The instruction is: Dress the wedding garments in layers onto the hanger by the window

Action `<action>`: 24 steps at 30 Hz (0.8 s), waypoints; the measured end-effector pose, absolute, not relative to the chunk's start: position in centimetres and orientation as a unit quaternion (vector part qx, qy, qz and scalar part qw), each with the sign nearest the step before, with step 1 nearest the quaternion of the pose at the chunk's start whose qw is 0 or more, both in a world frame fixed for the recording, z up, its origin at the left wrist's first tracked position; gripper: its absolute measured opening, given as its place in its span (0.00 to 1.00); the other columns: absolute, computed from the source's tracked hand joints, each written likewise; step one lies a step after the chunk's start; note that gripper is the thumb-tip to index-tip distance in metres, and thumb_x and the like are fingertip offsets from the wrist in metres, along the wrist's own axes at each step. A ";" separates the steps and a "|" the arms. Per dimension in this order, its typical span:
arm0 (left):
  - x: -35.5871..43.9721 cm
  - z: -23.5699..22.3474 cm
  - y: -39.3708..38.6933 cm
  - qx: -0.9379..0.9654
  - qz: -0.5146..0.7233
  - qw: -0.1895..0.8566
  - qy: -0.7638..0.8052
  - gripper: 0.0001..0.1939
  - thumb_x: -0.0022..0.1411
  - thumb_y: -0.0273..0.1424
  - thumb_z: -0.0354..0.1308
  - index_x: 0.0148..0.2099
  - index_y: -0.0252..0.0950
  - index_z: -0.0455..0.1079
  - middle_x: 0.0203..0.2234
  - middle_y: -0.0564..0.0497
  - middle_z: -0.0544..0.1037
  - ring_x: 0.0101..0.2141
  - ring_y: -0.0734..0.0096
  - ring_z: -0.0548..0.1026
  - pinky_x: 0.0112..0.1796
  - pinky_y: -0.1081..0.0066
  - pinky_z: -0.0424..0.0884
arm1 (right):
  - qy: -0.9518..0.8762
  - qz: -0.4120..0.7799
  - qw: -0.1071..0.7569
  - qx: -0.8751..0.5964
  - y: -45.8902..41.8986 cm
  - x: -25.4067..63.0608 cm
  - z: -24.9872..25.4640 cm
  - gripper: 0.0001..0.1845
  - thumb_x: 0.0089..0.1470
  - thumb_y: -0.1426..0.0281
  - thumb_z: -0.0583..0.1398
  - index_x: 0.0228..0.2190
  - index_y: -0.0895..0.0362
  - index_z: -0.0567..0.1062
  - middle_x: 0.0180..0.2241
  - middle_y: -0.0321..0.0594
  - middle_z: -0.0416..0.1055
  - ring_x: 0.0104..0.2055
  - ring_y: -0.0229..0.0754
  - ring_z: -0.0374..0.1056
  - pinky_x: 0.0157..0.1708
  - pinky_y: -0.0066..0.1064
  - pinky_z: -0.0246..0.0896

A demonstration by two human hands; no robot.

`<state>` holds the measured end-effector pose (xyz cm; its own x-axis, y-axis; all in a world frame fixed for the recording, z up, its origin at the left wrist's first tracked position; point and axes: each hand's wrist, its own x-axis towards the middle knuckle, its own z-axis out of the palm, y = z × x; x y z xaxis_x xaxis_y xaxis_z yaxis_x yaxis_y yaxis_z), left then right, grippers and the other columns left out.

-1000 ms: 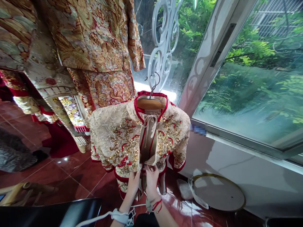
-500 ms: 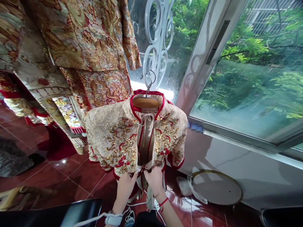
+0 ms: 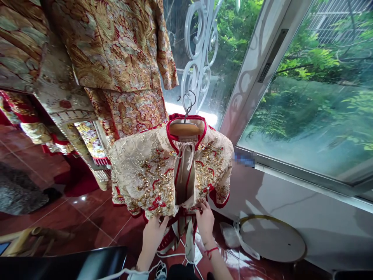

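A cream jacket (image 3: 145, 175) with gold sequins and red trim hangs on a wooden hanger (image 3: 186, 128), hooked to a white scrolled metal stand (image 3: 201, 58). Its front is open down the middle. My left hand (image 3: 153, 233) grips the lower hem of the left panel from beneath, fingers closed on the fabric. My right hand (image 3: 205, 221) pinches the lower edge of the right panel near the red trim. Cream and red ties (image 3: 188, 237) hang loose between my hands.
More embroidered gold and red garments (image 3: 116, 50) hang at the upper left. A large window (image 3: 314, 97) fills the right. A round gold-rimmed tray (image 3: 272, 239) lies on the dark red tiled floor (image 3: 87, 217). A white cable (image 3: 175, 256) runs below my wrists.
My hands have moved apart, from meeting at the centre of the hem to holding each side panel. The right hand has shifted right and slightly up.
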<state>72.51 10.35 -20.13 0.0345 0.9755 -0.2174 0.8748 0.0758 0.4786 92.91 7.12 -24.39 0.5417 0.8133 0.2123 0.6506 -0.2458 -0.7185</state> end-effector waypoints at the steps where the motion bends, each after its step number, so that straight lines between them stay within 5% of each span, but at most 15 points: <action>1: 72.4 -20.2 10.3 0.675 0.100 0.257 0.685 0.18 0.64 0.40 0.46 0.43 0.37 0.73 0.35 0.43 0.81 0.39 0.53 0.79 0.36 0.66 0.68 | -0.454 0.127 0.405 -0.783 6.6 93.7 -24.5 0.12 0.52 0.73 0.55 0.32 0.56 0.79 0.38 0.46 0.76 0.37 0.47 0.73 0.36 0.33 0.62; 5: 72.5 -20.4 10.0 0.674 0.118 0.271 0.678 0.14 0.62 0.39 0.50 0.40 0.38 0.72 0.35 0.44 0.81 0.39 0.54 0.80 0.36 0.67 0.68 | -0.399 0.164 0.458 -0.777 4.5 94.3 -24.1 0.13 0.45 0.70 0.60 0.36 0.57 0.76 0.32 0.42 0.74 0.31 0.47 0.71 0.31 0.32 0.61; 11: 74.7 -21.3 10.1 0.721 0.148 0.284 0.614 0.13 0.62 0.38 0.49 0.34 0.36 0.70 0.31 0.40 0.80 0.37 0.53 0.79 0.38 0.64 0.69 | -0.437 0.302 0.542 -0.652 6.1 88.2 -21.0 0.09 0.53 0.68 0.59 0.33 0.56 0.80 0.30 0.43 0.78 0.32 0.47 0.73 0.36 0.33 0.64; 18: 75.7 -22.5 10.3 0.728 0.130 0.275 0.614 0.12 0.62 0.30 0.49 0.42 0.34 0.73 0.36 0.38 0.80 0.40 0.55 0.79 0.39 0.65 0.69 | -0.427 0.289 0.572 -0.638 9.6 86.4 -19.7 0.09 0.53 0.67 0.61 0.32 0.57 0.80 0.35 0.49 0.80 0.39 0.50 0.74 0.44 0.36 0.63; 24: 76.0 -22.9 10.5 0.718 0.118 0.264 0.633 0.10 0.57 0.29 0.53 0.31 0.32 0.75 0.27 0.33 0.79 0.35 0.42 0.79 0.38 0.57 0.68 | -0.458 0.338 0.523 -0.634 6.3 86.4 -21.2 0.15 0.58 0.66 0.54 0.30 0.55 0.79 0.31 0.45 0.78 0.34 0.46 0.71 0.39 0.33 0.61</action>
<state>76.00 10.47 -22.90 0.1701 0.9715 -0.1651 0.8468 -0.0584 0.5287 86.41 6.34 -21.18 0.3523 0.9346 0.0495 0.2265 -0.0338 -0.9734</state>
